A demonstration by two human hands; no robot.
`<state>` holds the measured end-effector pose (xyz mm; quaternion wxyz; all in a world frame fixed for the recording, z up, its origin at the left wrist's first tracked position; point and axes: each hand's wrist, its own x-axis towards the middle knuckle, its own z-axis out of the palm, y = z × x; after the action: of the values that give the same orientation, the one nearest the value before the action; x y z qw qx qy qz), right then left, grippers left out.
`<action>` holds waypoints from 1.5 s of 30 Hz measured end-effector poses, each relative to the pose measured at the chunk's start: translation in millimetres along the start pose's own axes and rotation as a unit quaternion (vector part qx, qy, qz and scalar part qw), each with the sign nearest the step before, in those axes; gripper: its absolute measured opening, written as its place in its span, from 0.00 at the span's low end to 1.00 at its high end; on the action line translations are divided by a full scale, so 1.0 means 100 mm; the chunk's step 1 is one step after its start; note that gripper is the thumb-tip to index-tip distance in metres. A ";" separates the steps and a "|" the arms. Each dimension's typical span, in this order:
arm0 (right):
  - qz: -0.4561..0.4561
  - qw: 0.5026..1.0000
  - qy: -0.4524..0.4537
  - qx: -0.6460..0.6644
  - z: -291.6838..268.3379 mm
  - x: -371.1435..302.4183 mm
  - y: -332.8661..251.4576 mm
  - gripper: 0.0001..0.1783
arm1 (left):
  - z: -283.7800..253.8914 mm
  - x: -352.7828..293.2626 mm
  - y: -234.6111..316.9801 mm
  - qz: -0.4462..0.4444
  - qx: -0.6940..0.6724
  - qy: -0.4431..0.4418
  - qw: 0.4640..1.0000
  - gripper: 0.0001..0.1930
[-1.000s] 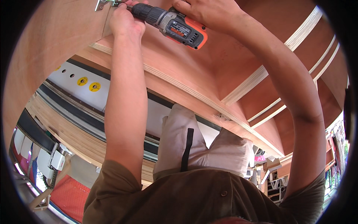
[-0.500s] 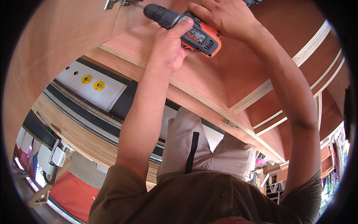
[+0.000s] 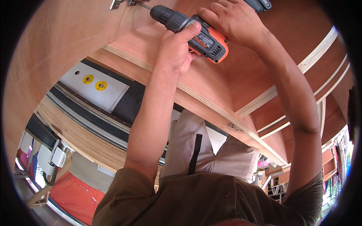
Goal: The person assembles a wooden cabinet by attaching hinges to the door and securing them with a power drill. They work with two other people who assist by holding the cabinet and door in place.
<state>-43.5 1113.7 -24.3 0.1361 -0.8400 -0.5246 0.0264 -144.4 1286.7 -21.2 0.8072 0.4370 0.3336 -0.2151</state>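
Observation:
A black and orange cordless drill (image 3: 205, 40) lies across the top of the view, its chuck (image 3: 167, 18) pointing to the upper left. My left hand (image 3: 174, 52) is closed under the drill's body, thumb over its side. My right hand (image 3: 235, 20) wraps round the handle, hiding the trigger; the dark battery end (image 3: 260, 4) shows past it. The drill's bit (image 3: 145, 6) reaches toward a metal hinge (image 3: 134, 2) at the top edge, where a wooden panel (image 3: 68, 30) meets the cabinet. Whether the bit touches a screw I cannot tell.
Open wooden compartments with pale plywood edges (image 3: 260, 98) spread out at the right. Below my left arm stands a machine with a white plate (image 3: 94, 84) bearing yellow round stickers. A red sheet (image 3: 77, 196) lies at the lower left; wooden frames (image 3: 277, 188) crowd the lower right.
The whole view has shifted slightly, with hinge, drill and both hands a little farther right and lower. More of the drill's battery end shows. Both hands keep their hold.

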 end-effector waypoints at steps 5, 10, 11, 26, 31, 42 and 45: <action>0.000 1.000 -0.006 0.004 0.00 0.00 0.00 0.08 | 0.00 0.01 -0.01 0.006 0.000 0.002 1.000 0.21; -0.004 1.000 0.000 0.008 0.00 0.01 0.00 0.08 | -0.02 0.01 -0.01 0.011 -0.013 -0.001 1.000 0.21; -0.004 1.000 -0.001 0.011 0.00 0.01 0.00 0.08 | -0.01 0.00 0.00 0.006 -0.011 -0.001 1.000 0.21; -0.001 1.000 -0.017 0.001 0.02 0.01 0.01 0.08 | -0.01 0.01 0.01 0.015 0.011 -0.008 1.000 0.20; 0.000 1.000 -0.018 -0.002 0.02 0.02 0.01 0.07 | 0.00 0.00 0.01 0.022 -0.001 0.003 1.000 0.21; -0.006 1.000 -0.004 0.008 0.02 0.03 0.01 0.07 | -0.02 0.01 0.02 0.005 -0.007 0.003 1.000 0.20; -0.010 1.000 0.002 0.007 0.02 0.02 0.01 0.07 | 0.01 -0.01 0.04 0.008 -0.008 0.011 1.000 0.21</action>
<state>-41.5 1115.6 -25.8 0.1435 -0.8339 -0.5323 0.0276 -142.3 1288.1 -18.6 0.8085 0.4356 0.3409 -0.2006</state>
